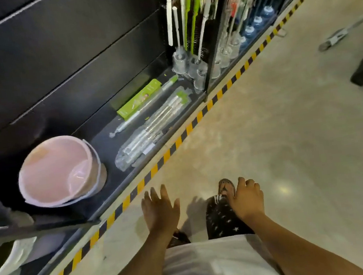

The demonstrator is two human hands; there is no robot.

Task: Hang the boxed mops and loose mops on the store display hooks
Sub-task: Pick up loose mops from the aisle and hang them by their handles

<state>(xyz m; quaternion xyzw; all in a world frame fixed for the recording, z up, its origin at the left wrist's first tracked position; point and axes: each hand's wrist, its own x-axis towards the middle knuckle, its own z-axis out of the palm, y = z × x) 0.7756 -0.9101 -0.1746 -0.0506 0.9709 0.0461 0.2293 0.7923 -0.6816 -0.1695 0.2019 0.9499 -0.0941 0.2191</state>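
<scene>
Both hands idle and empty, left hand (160, 210) grip wide, right hand (246, 200) loosely curled on nothing; mops (196, 14) at the rack appear hung, while a green boxed mop (139, 99) and wrapped bundle (152, 127) lie on the bottom shelf (121, 175) and a loose mop (335, 39) on the floor, so likely partway.

**One head-worn view, angled down the aisle**

We had just one view, from a wide-angle camera worn on the head. It faced forward and steeply down at the floor (278, 136). It was tilted, so the striped tape (188, 128) along the bottom shelf (106, 144) ran diagonally from lower left to upper right. The shelf lay near on our left. The left hand (160, 210) and right hand (247, 200) sat close under the lens, low in frame.
</scene>
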